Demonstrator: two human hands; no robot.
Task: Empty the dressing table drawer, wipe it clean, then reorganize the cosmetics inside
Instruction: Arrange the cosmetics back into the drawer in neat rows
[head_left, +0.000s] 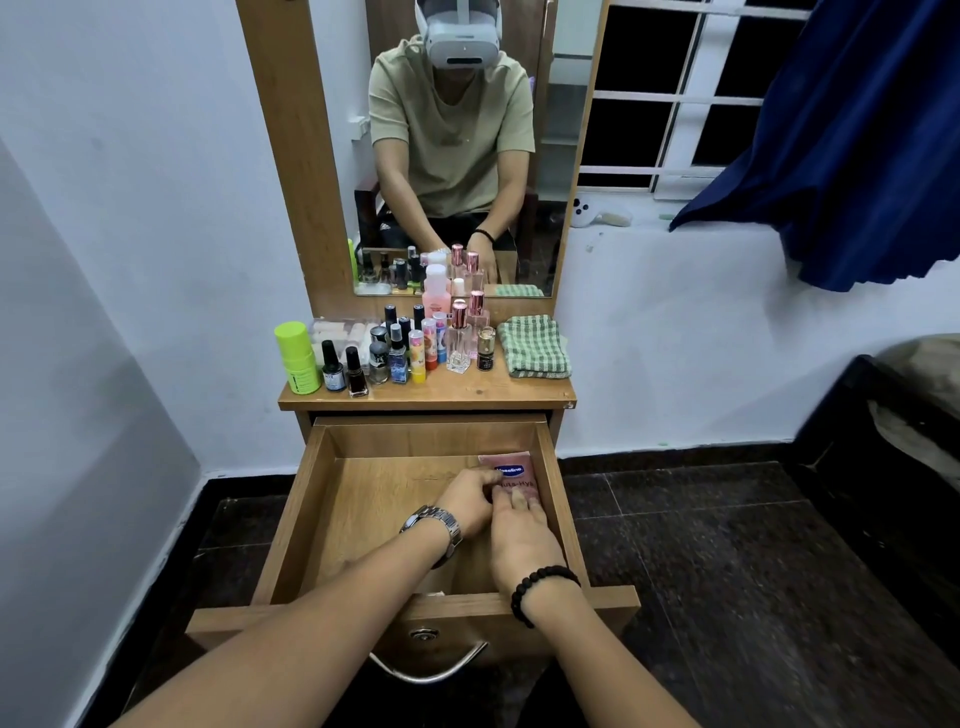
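A home bedroom, wooden dressing table with tall mirror (457, 156) at centre frame, small cosmetic bottles (395, 348) crowding its top, dark blue curtain (852, 145) upper right, bed edge (883, 415) at right

Pink Vaseline tube (511, 474) lower half hidden under hands; nail-polish labels unreadable.

Bare forearms, no sleeves reaching the wrists. Just behind the left hand (467, 501), a silver metal-link wristwatch (435, 525); just behind the right hand (519, 535), a bracelet of round black beads (537, 590). Mirror reflection: short-sleeved olive T-shirt (452, 124), white headset (460, 34).
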